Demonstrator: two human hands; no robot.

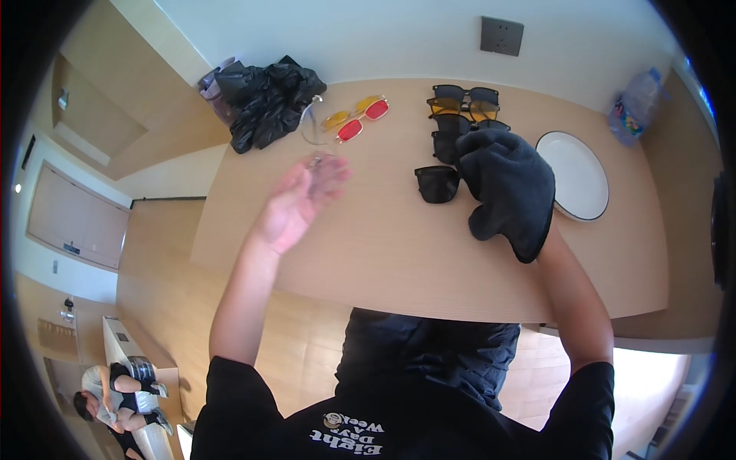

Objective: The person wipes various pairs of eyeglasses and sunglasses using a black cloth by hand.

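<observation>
Palm partly turned up, my left hand hovers over the left side of the table, its fingers stretched out and blurred. Just beyond its fingertips lie thin-framed glasses with clear lenses, partly overlapped by the hand. A dark grey cloth is draped over my right hand, which holds it; the fingers are hidden beneath. The cloth partly covers a row of dark sunglasses. Black sunglasses lie against its left edge. To the left are red-lensed glasses and yellow-lensed glasses.
Farther back are more dark sunglasses and amber-lensed glasses. A white oval plate sits right of the cloth. A plastic bottle and a black plastic bag stand near the wall. Another person sits far left.
</observation>
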